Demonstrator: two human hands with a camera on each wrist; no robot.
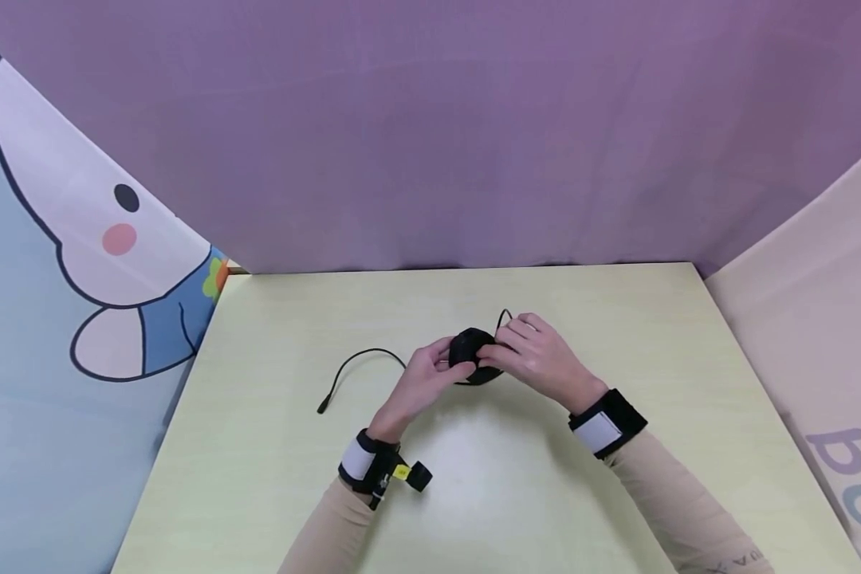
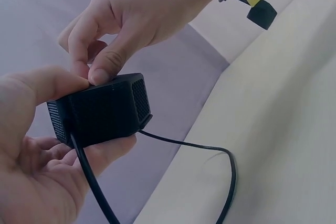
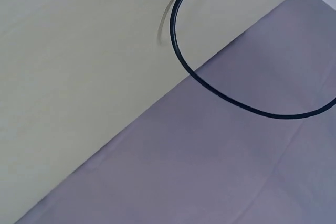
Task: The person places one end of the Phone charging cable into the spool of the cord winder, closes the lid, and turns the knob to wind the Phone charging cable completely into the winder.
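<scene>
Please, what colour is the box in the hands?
The box is black, clearest in the left wrist view.

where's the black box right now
In the head view, the box is just right of centre, over the table, between the left grip and right grip.

Counting just one black box (image 1: 466, 348) with mesh sides. Got two hands touching the box, one left hand (image 1: 422, 379) plus one right hand (image 1: 541, 359). Also seeing two stretches of black cable (image 2: 92, 182) leaving it, and one plug (image 1: 322, 406) off to its left. Adding two wrist straps (image 1: 623, 412), two wrist cameras (image 1: 419, 477) and two beige sleeves (image 1: 678, 494), all nearside of the box. Then one table (image 1: 617, 319) below it, one purple curtain (image 1: 473, 143) behind, one cartoon panel (image 1: 29, 319) far left, one lettered panel (image 1: 796, 303) far right.
</scene>
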